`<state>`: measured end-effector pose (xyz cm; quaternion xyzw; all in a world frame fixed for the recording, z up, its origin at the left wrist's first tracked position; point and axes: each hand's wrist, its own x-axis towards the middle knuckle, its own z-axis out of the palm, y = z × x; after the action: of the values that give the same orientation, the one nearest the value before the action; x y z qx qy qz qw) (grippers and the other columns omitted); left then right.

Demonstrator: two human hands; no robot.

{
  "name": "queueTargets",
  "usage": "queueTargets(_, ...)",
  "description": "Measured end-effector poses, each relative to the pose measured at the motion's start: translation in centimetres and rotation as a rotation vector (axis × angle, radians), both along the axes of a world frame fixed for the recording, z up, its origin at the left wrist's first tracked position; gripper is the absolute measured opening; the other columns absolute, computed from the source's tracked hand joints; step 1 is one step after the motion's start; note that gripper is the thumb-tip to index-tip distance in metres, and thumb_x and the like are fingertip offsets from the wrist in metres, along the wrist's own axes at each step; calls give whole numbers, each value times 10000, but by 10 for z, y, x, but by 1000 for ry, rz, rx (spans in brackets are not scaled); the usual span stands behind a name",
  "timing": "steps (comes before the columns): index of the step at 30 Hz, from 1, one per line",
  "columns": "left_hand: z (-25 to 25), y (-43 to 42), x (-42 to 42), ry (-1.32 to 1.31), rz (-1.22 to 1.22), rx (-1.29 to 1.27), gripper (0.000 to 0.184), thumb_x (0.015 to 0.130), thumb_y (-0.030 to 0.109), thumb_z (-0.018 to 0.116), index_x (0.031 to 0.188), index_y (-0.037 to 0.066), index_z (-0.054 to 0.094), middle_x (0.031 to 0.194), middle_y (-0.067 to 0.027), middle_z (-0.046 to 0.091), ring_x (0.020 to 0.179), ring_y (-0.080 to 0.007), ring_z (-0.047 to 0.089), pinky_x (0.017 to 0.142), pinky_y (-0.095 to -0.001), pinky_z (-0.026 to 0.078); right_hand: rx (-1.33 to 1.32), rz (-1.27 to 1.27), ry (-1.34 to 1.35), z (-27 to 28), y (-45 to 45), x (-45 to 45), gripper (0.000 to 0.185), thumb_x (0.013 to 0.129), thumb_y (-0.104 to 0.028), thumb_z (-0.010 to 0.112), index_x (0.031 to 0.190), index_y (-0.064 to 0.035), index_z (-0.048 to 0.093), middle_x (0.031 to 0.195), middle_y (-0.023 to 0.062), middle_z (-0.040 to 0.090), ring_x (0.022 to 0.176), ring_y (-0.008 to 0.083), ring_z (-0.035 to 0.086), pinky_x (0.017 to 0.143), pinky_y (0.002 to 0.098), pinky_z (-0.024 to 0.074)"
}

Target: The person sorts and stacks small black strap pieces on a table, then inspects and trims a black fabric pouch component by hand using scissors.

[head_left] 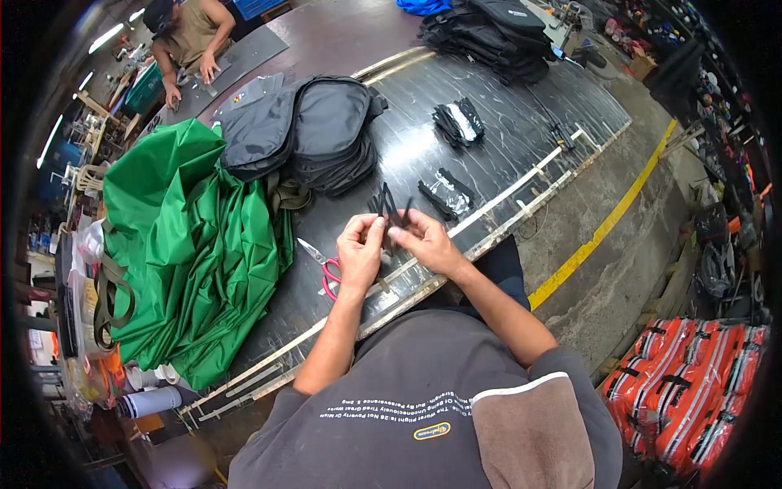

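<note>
Over the front edge of the dark table (505, 155), my left hand (361, 244) and my right hand (425, 242) are close together. Both pinch thin black straps (388, 204), which loop up above the fingertips. Scissors with red handles (330, 273) lie on the table just left of my left hand. Beyond my hands is a small bundle of black pieces with a whitish wrap (447, 194), and a second such bundle (459, 122) lies farther back. A stack of black bags (330, 122) rests to the upper left.
Green fabric (191, 253) is heaped at the left. More black bags (497, 33) are piled at the far side. Another person (191, 41) works at the table's far left. Packed orange items (684, 391) stand at the lower right, past a yellow floor line (607, 228).
</note>
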<state>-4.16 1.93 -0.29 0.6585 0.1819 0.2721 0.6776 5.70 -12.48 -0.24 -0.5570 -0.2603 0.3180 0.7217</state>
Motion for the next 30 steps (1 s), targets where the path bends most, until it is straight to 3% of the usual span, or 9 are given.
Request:
queueTargets(7, 23, 7, -13, -105, -228, -729, 256, 1104, 241, 645, 1289, 74, 588, 1119, -62, 732, 971, -153, 696, 869, -318, 568, -82, 97, 27, -2, -5, 10, 289, 1118, -229, 634, 1292, -49, 779, 1038, -34, 751, 864, 43, 619, 755, 220, 484)
queueTargets(11, 28, -6, -10, 9, -192, -596, 312, 1065, 303, 723, 1239, 84, 584, 1050, -32, 685, 904, -121, 661, 792, -290, 563, -73, 159, -127, -2, -4, 12, 247, 1106, -188, 650, 1229, -27, 791, 1052, -15, 690, 891, 53, 609, 755, 235, 485)
queueTargets(15, 27, -7, -6, 67, -214, -384, 266, 1077, 314, 679, 1243, 113, 622, 1118, -29, 711, 938, -137, 699, 840, -353, 585, -46, 112, -246, 7, -6, 2, 187, 1091, -109, 658, 1175, 10, 775, 1025, -11, 657, 902, 59, 608, 770, 250, 516)
queueTargets(19, 28, -10, -5, 67, -138, -581, 261, 1114, 312, 611, 1252, 91, 623, 1097, -61, 720, 897, -152, 720, 719, -326, 633, -17, 20, 15, 18, -7, 0, 184, 1109, -91, 611, 1220, 5, 722, 924, -11, 671, 841, 50, 611, 742, 229, 530)
queueTargets(22, 23, -2, -5, -27, -37, -642, 236, 1120, 310, 601, 1231, 102, 623, 1052, -42, 732, 888, -148, 737, 693, -354, 662, -62, -92, -103, 19, -20, 34, 204, 1118, -119, 582, 1233, -17, 717, 938, -8, 696, 865, 54, 639, 764, 219, 531)
queueTargets(26, 27, -6, -3, -39, 13, -582, 203, 1066, 257, 729, 1184, 124, 632, 1004, -11, 710, 850, -103, 704, 691, -321, 646, -167, 67, -101, 66, -29, 36, 208, 1096, -170, 672, 1245, -33, 717, 982, -10, 714, 882, 43, 635, 796, 219, 527)
queueTargets(27, 20, -6, -1, -60, -12, -602, 232, 1038, 249, 776, 1178, 128, 636, 996, 3, 705, 823, -80, 679, 693, -282, 622, -164, 76, -157, 41, -21, 35, 241, 1042, -155, 753, 1241, -23, 719, 1034, -15, 723, 921, 36, 641, 808, 236, 540)
queueTargets(28, 11, -4, 0, -71, -19, -562, 186, 1063, 211, 729, 1190, 132, 618, 1090, -27, 716, 914, -153, 725, 739, -362, 653, -175, 51, -203, 49, -19, 21, 260, 1009, -121, 791, 1233, -12, 716, 1059, -17, 718, 929, 35, 645, 790, 237, 547)
queueTargets(30, 3, -2, -1, -89, -66, -593, 184, 1073, 224, 717, 1196, 137, 613, 1157, -51, 721, 950, -176, 737, 750, -362, 656, -174, -40, -434, 31, -11, 14, 285, 965, -196, 843, 1135, 9, 741, 1012, 17, 740, 864, 81, 689, 766, 272, 568)
